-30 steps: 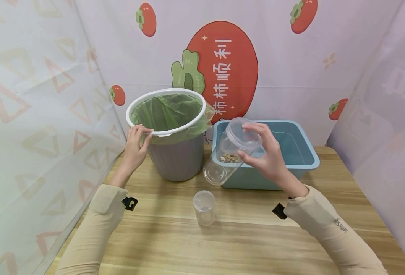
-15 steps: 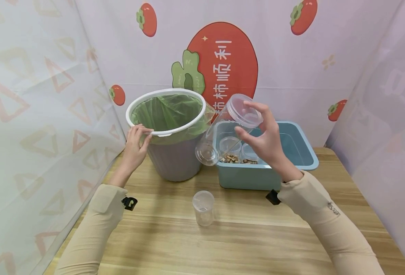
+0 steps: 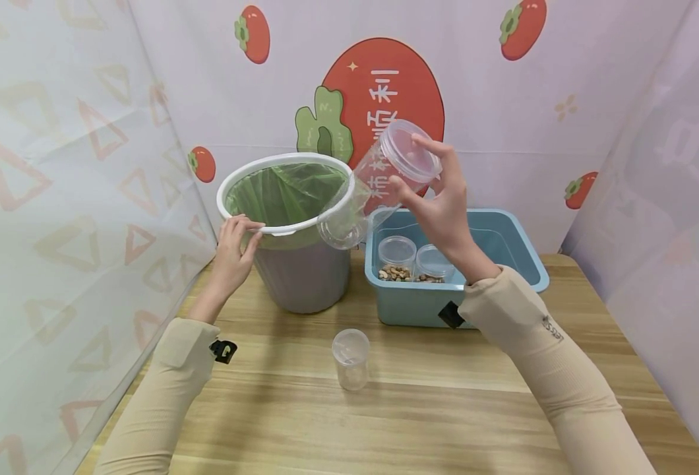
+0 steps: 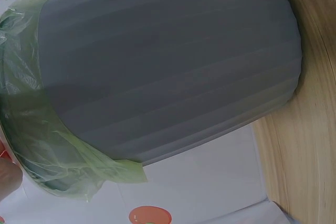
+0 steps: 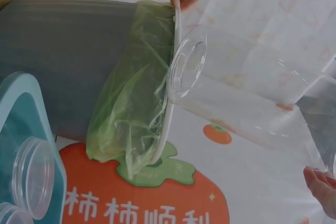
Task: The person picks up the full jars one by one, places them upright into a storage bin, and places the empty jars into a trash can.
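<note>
The right hand (image 3: 444,208) pinches the clear jar (image 3: 376,187) by its lidded upper end, between thumb and fingers; the jar's body slants down and leftward from that grip — its base beside the white rim (image 3: 221,196) of the bin (image 3: 304,280), touching or apart I cannot tell; the left hand (image 3: 235,254) pinches that rim's near left side.

Table (image 3: 278,422): wooden top, pale tan, with visible grain lines. Set directly on it: grey bin (image 3: 302,284), ribbed wall, white rim, green liner, standing upright toward the back left; blue tub (image 3: 421,308), rectangular, just beside the bin on its right. Small clear jar (image 3: 351,363) upright, nearer the front, apart from both.
</note>
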A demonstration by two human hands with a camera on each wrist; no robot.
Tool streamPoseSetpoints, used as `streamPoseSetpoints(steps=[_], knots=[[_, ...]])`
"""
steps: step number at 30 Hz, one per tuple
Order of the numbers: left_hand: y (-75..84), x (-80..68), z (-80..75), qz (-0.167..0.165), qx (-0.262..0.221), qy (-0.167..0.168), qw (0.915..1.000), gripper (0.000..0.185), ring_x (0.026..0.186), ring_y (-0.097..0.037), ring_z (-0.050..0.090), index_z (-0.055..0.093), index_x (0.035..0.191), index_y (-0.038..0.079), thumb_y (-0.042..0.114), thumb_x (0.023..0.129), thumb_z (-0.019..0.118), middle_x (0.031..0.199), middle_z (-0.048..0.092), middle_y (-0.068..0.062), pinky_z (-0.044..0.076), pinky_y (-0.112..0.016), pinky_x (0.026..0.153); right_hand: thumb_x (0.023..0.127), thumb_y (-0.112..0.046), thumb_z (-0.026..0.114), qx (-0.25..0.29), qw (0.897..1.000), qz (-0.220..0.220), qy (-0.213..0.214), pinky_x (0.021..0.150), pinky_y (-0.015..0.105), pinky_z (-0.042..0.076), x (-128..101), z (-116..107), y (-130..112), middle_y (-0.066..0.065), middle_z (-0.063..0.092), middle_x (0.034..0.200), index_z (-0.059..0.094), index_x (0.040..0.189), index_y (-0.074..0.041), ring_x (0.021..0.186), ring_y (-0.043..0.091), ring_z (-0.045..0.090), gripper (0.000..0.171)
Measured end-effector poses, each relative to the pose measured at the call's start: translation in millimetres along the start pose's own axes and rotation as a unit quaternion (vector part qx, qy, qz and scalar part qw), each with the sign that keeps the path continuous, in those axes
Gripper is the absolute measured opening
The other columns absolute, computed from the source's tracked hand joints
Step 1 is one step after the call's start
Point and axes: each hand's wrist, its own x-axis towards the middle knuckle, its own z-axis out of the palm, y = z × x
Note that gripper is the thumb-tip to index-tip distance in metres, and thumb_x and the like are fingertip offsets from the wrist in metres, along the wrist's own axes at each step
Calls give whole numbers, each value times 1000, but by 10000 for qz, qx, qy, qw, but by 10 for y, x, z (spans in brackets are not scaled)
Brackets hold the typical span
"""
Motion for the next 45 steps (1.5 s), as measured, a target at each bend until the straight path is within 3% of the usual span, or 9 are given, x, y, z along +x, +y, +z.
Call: streamPoseSetpoints(steps=[7, 15, 26, 32, 38, 42, 45], knots=[[-3, 7, 8, 6, 3, 39, 10000, 13, 109, -40, 39, 56, 96, -5, -3, 83, 55, 99, 49, -21, 24, -48, 97, 76, -3, 63, 178, 9993, 269, 185, 77, 33, 50, 195, 153, -92, 12, 46, 119, 43, 118, 4, 105, 20, 48, 47], [15, 20, 0, -2, 53, 11, 10000, 12, 110, -37, 38, 55, 96, -5, -1, 84, 54, 100, 49, -21, 24, -47, 98, 76, -5, 62, 130, 9945, 1002, 288, 84, 28, 47, 387, 328, -346, 11, 44, 121, 43, 117, 3, 112, 12, 42, 47], [4, 8, 10, -9, 15, 46, 10000, 12, 109, -40, 39, 56, 95, -5, -2, 84, 55, 99, 49, -22, 24, -48, 97, 75, -19, 69, -323, 9954, 848, 318, 80, 24, 48, 506, 596, 128, 12, 45, 114, 47, 119, -4, 99, 19, 47, 52], [-1, -3, 8, -1, 14, 78, 10000, 12, 108, -40, 39, 56, 95, -5, -3, 83, 55, 99, 49, -22, 24, -48, 96, 76, -25, 68, -872, 9910, 1014, 94, 68, 19, 47, 492, 713, 230, 9, 47, 114, 47, 119, -6, 87, 15, 45, 52], [-12, 2, 12, 60, -21, 92, 9999, 12, 107, -41, 39, 56, 95, -6, -4, 83, 55, 98, 49, -22, 24, -47, 97, 76, -25, 69, -1033, 9884, 1089, -211, 61, 17, 43, 440, 814, 291, 10, 46, 114, 46, 120, -6, 79, 15, 42, 53], [-13, 6, 14, 73, -16, 96, 9999, 12, 107, -41, 39, 56, 95, -6, -4, 83, 55, 98, 49, -22, 24, -47, 96, 77, -27, 68, -1208, 9810, 1408, -564, 66, 19, 42, 416, 855, 291, 11, 45, 114, 44, 122, -8, 84, 16, 43, 55], [1, 6, 12, 61, -39, 91, 9999, 12, 107, -41, 39, 56, 95, -6, -4, 83, 55, 98, 49, -22, 24, -48, 96, 79, -30, 65, -1394, 9709, 1697, -955, 80, 22, 41, 401, 859, 279, 10, 43, 121, 45, 124, -10, 101, 16, 43, 54]])
